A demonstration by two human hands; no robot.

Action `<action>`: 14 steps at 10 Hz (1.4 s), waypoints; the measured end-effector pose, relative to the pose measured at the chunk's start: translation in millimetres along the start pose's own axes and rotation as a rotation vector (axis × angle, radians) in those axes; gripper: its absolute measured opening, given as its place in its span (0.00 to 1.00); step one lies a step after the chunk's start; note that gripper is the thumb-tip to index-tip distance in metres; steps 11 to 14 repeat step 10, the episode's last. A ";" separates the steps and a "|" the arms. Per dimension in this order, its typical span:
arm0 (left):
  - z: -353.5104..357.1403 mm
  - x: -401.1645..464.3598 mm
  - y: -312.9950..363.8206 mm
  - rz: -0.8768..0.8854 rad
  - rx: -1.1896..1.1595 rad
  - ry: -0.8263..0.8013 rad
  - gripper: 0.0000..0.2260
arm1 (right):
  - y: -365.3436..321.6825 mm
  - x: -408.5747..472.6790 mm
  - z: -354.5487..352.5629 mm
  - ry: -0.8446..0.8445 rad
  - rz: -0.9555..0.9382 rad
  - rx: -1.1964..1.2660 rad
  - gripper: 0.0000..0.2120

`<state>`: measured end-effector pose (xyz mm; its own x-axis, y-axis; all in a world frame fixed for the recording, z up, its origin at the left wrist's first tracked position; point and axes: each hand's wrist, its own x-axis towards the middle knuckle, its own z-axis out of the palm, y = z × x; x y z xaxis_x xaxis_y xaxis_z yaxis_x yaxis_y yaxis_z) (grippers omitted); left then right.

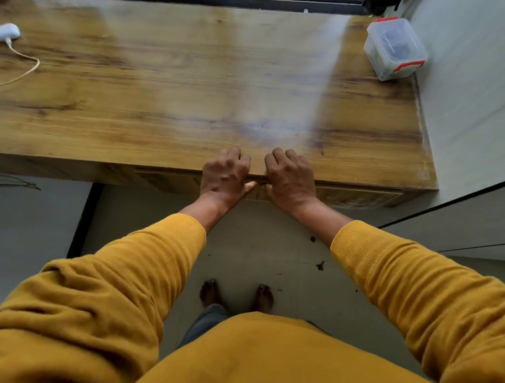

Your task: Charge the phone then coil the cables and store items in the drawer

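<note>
Mustard-yellow sweater, bare hands and feet.
Long sleeves with ribbed cuffs pushed up the forearms; grey trousers glimpsed at lower centre; left hand and right hand ungloved, without rings.

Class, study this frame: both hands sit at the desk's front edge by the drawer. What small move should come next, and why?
Probably pull the drawer outward. The left hand and right hand both curl over the desk's front edge above the drawer front, which looks shut. A white charger and its cable lie far left.
</note>
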<state>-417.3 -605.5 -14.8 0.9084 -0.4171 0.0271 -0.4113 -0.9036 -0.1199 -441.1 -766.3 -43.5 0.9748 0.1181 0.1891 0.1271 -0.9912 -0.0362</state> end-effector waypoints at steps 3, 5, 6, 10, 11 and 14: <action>13.4 8.7 -3.2 0.055 0.008 -0.004 0.23 | -3.2 3.8 1.4 0.044 0.005 -0.087 0.20; 16.6 13.3 -7.6 0.107 0.012 0.008 0.23 | -4.1 4.6 0.3 0.003 0.005 -0.141 0.21; 16.0 13.8 -4.5 0.131 0.015 -0.027 0.22 | -8.3 2.6 2.1 -0.016 0.029 -0.155 0.20; -3.8 20.9 -44.3 0.216 -0.038 0.049 0.17 | -6.8 28.8 -37.1 -0.085 0.001 -0.139 0.18; -3.8 20.9 -44.3 0.216 -0.038 0.049 0.17 | -6.8 28.8 -37.1 -0.085 0.001 -0.139 0.18; -3.8 20.9 -44.3 0.216 -0.038 0.049 0.17 | -6.8 28.8 -37.1 -0.085 0.001 -0.139 0.18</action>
